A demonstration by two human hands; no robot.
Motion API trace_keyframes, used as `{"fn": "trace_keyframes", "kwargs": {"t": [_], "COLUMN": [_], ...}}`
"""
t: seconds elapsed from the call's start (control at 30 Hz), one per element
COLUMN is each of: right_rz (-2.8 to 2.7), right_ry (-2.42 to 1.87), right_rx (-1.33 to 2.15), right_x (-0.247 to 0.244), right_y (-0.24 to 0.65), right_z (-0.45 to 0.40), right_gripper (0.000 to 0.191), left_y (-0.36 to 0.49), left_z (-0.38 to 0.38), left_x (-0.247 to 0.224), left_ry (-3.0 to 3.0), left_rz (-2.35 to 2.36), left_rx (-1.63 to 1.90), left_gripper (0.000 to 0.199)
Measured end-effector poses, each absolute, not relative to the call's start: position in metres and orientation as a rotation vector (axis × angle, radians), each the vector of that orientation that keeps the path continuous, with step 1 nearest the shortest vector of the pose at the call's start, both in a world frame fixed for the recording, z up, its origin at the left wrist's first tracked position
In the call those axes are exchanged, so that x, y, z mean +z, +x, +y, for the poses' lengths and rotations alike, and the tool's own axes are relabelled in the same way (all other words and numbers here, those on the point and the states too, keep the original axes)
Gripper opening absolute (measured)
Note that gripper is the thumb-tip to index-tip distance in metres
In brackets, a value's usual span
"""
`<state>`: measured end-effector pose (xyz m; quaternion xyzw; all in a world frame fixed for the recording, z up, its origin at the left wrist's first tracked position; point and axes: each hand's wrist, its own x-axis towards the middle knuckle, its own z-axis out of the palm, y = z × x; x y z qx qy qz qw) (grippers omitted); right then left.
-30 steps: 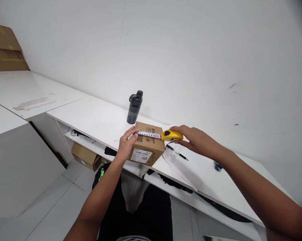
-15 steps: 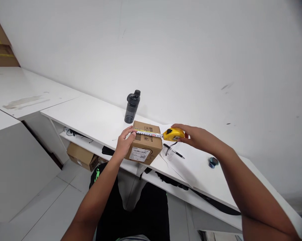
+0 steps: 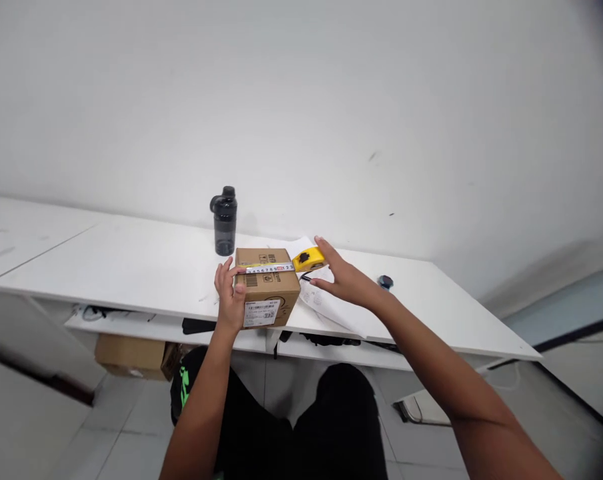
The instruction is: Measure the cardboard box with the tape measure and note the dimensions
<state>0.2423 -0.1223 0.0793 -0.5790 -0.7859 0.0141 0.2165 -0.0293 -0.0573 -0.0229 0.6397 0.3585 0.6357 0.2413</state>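
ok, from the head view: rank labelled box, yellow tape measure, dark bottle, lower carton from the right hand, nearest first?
1. Yellow tape measure: at the right hand.
2. Labelled box: just left.
3. Dark bottle: behind box, farther left.
4. Lower carton: below, far left.

The starting end of the tape blade [image 3: 269, 269] is hidden by the left hand [image 3: 230, 297], print on the shipping label [image 3: 260, 313] is too small to read, and the lower edge cuts off both forearms [image 3: 209, 400].
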Motion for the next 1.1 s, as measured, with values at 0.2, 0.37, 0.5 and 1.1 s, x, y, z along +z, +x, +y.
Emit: {"fn": "trace_keyframes", "kwargs": {"t": [0.2, 0.37, 0.5, 1.1], "right_rz": [-2.071, -1.95, -1.929, -1.956], "right_ry": [-1.541, -1.357, -1.247, -2.066], "right_rx": [-0.013, -0.194, -0.372, 0.048], "right_x": [0.071, 0.044, 0.019, -0.042], "right_y": [0.235, 0.228, 0.223, 0.325], "right_z": [-0.126, -0.135, -0.136, -0.066], "right_gripper": [0.068, 0.039, 0.029, 0.029], "left_y": [-0.035, -0.033, -0.032, -0.017], "left_z": [-0.044, -0.043, -0.042, -0.045], "left_x": [-0.026, -0.026, -0.027, -0.024], "left_ry": [1.856, 1.77, 1.754, 1.718], "left_rz": [0.858, 0.809, 0.78, 0.836], "left_rx": [1.688, 1.669, 1.701, 1.798], "left_gripper": [0.053, 0.049, 0.049, 0.055]}}
